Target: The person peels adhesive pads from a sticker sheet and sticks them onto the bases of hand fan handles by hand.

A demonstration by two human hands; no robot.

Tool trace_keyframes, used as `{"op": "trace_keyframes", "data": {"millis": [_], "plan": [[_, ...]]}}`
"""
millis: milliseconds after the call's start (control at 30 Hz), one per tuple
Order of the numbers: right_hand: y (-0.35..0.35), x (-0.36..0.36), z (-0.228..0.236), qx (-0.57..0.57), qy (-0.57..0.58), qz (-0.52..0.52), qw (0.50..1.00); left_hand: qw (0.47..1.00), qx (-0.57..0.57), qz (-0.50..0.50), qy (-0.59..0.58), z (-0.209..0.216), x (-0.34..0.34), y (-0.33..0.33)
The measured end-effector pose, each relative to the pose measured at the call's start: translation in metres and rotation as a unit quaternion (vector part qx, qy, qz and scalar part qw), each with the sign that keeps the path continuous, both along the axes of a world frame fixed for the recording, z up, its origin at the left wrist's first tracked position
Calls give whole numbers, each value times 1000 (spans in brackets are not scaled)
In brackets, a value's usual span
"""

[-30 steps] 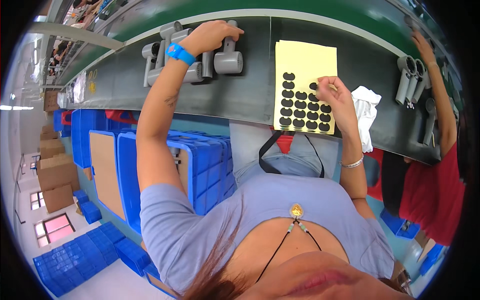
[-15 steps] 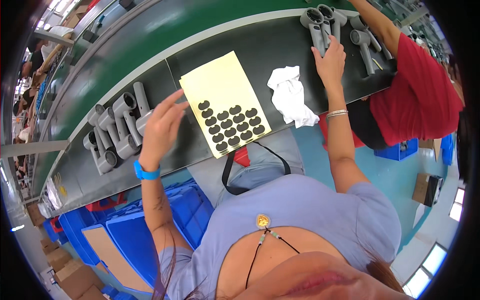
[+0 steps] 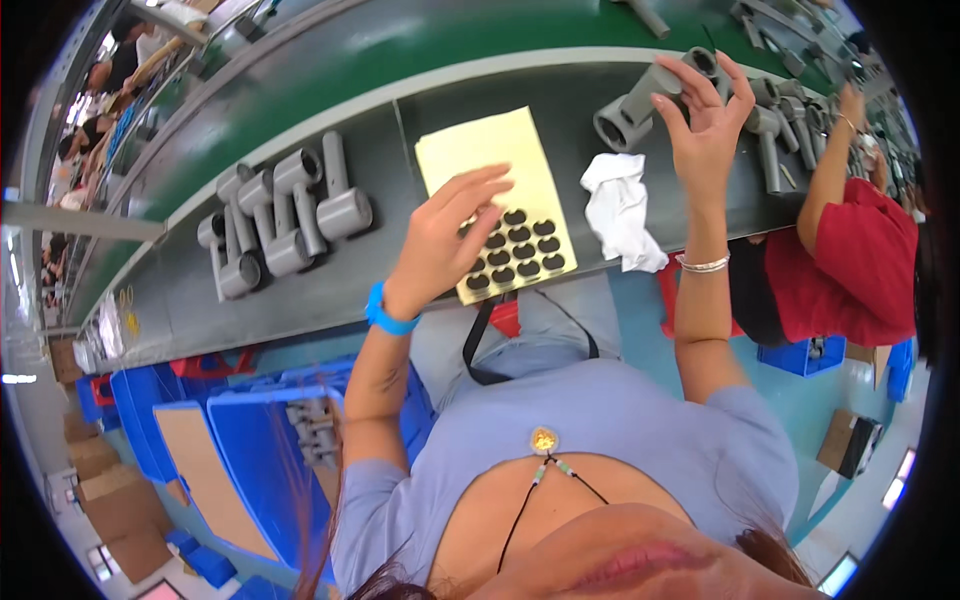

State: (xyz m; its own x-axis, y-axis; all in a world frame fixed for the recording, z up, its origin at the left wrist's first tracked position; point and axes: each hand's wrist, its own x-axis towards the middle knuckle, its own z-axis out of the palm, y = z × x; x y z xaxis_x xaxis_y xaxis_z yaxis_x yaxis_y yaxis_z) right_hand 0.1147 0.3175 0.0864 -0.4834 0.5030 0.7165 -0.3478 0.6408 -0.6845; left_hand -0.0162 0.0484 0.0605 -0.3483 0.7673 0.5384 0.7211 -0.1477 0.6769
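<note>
Grey and green, the long table (image 3: 300, 290) runs along a factory line, with blue crates (image 3: 250, 440) on the floor on its near side. At the right hand (image 3: 705, 125) the grip is closed on a grey hairdryer-shaped housing (image 3: 650, 95), held by its barrel at the far right of the table. The left hand (image 3: 445, 245) hovers with fingers spread loosely over the yellow sheet (image 3: 500, 165), right above its rows of black oval stickers (image 3: 520, 250), holding nothing that can be made out. Judging by the sheet, its far half is already bare and only the near rows remain. A crumpled white cloth (image 3: 620, 210) lies just right of the sheet. To the left, a cluster of grey housings (image 3: 285, 220) lies together; whether they carry stickers cannot be told. More housings (image 3: 780, 130) lie further right, by a co-worker in red (image 3: 860, 260).
</note>
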Motion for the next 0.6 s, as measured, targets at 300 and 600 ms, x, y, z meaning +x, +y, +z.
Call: {"op": "trace_keyframes", "data": {"millis": [300,600], "plan": [[-124,-9,-9,-40,55,285,956,973,46,16,-225,7,25,3],[-127,12,-8,-167,-57,233,956,974,112,71,-184,-22,33,-11]]}}
